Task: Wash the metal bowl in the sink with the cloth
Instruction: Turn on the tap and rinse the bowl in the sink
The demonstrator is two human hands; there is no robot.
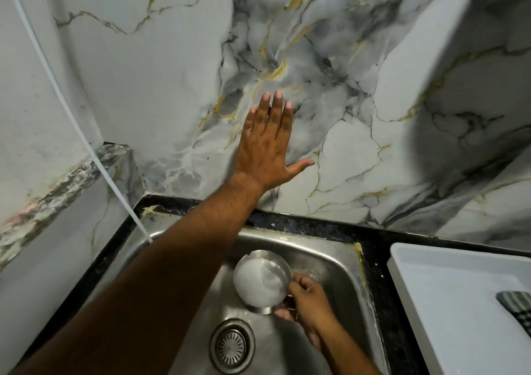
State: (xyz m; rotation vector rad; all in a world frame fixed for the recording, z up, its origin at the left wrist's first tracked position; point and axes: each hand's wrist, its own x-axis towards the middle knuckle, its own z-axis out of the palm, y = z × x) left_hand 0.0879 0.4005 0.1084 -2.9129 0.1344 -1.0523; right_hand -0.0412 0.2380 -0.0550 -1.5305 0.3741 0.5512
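Left hand [265,147] spread flat on wall, right hand [309,303] grip holding metal bowl [260,281]

**Dim, soft light; wide-angle warp**

Low, cool indoor light. Dull sheen on the sink [330,255] steel, no hard glare. Broad soft shadows on the marble wall [402,102], upper right. Edges bend strongly; mild softness throughout.
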